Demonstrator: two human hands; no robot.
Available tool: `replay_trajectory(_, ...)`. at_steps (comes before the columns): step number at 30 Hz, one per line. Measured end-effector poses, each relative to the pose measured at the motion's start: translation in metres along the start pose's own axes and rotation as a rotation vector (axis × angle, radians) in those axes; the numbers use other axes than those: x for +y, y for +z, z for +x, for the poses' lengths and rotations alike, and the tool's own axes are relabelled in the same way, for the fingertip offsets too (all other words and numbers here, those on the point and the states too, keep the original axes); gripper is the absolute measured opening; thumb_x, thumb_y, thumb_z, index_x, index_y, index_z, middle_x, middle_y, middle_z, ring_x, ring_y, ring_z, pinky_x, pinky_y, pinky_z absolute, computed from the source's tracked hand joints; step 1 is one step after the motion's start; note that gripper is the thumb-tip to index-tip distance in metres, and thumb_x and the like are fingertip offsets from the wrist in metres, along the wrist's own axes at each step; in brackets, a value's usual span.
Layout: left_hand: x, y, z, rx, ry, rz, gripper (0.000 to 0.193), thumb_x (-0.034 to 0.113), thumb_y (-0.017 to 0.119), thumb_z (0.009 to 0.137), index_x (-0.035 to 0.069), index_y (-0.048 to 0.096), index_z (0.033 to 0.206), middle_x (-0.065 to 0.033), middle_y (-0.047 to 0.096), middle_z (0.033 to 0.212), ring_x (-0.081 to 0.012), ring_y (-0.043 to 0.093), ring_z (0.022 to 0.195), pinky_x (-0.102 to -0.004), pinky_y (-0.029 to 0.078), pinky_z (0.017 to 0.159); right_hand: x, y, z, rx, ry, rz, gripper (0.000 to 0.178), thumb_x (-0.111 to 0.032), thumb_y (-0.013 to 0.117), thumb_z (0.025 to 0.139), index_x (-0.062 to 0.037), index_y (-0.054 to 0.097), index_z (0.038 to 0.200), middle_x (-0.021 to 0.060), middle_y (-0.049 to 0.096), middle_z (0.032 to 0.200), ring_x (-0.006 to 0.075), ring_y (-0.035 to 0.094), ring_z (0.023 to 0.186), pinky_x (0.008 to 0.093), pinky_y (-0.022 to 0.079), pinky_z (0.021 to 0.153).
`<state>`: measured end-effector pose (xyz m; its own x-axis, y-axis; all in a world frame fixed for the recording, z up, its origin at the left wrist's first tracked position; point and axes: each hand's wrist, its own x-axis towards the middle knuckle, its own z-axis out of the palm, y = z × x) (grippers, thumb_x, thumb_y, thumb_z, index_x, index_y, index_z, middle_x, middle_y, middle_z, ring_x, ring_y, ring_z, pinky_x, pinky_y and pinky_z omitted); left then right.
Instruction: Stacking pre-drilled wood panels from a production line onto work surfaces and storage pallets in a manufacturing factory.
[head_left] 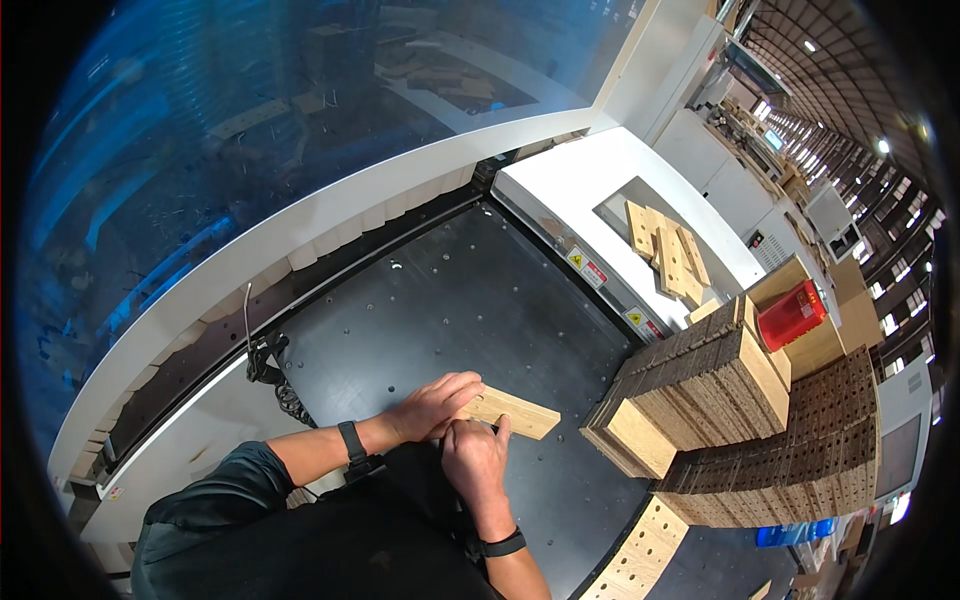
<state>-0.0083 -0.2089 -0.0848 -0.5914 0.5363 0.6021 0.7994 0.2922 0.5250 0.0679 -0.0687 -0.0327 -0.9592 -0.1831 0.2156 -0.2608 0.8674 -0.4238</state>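
A short, light wooden board [522,412] is in front of my body, above the dark table. My left hand [438,405] is closed on its left end, fingers over the top. My right hand [476,462] is curled at the board's near edge, its thumb against the wood. Whether the curled right fingers hold anything else is hidden. Both wrists wear dark bands.
To the right, tall stacks of drilled boards [690,390] rise from the dark table [450,310], with a red container [792,315] on top. Loose drilled pieces [665,250] lie on a white machine cover [575,175]. A coiled black cable [290,402] is at the left edge.
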Motion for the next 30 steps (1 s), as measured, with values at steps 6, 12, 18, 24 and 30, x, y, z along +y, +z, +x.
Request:
replay_trajectory(6,0.004,-0.003,0.001,-0.032,-0.043,-0.033,0.059,0.015,0.065,0.085,0.002,0.044,0.139,-0.0239,0.051,0.135,-0.0417,0.055,0.121,-0.0455,0.049,0.101,0.004,-0.006,0.007,-0.133,0.020,0.033,0.024,-0.018,0.053,0.093,-0.0029,0.066,0.080,0.0206,0.068,0.077,0.0395,0.067,0.076,0.0690,0.034,0.102)
replay_trajectory(12,0.006,-0.007,0.002,-0.052,-0.091,-0.071,0.058,0.013,0.066,0.082,0.002,0.048,0.136,-0.0212,0.051,0.137,-0.0397,0.054,0.122,-0.0442,0.049,0.102,0.000,-0.022,0.026,-0.361,0.085,0.133,0.022,-0.014,0.054,0.089,-0.0025,0.073,0.091,0.0225,0.072,0.086,0.0414,0.069,0.088,0.0756,0.031,0.101)
replay_trajectory(18,0.003,-0.004,0.002,-0.035,-0.082,-0.073,0.062,0.010,0.068,0.079,0.004,0.048,0.137,-0.0206,0.052,0.136,-0.0393,0.056,0.119,-0.0438,0.051,0.099,-0.001,-0.019,0.029,-0.341,0.113,0.067,0.022,-0.016,0.053,0.087,-0.0070,0.072,0.084,0.0183,0.071,0.081,0.0397,0.067,0.080,0.0554,0.042,0.084)
replay_trajectory(24,-0.001,0.000,0.001,-0.007,-0.059,-0.058,0.062,0.009,0.069,0.080,0.006,0.048,0.138,-0.0202,0.053,0.134,-0.0395,0.058,0.115,-0.0439,0.053,0.095,0.003,-0.004,0.023,-0.109,0.139,0.089,0.022,-0.018,0.053,0.089,-0.0053,0.069,0.080,0.0171,0.070,0.076,0.0375,0.066,0.076,0.0536,0.040,0.082)
replay_trajectory(30,-0.002,0.002,0.000,0.004,-0.059,-0.075,0.060,0.009,0.068,0.081,0.004,0.048,0.137,-0.0214,0.053,0.133,-0.0399,0.058,0.115,-0.0441,0.052,0.094,0.005,0.002,0.023,0.065,0.140,0.163,0.018,-0.014,0.057,0.086,-0.0036,0.068,0.077,0.0188,0.069,0.076,0.0374,0.066,0.072,0.0512,0.046,0.072)
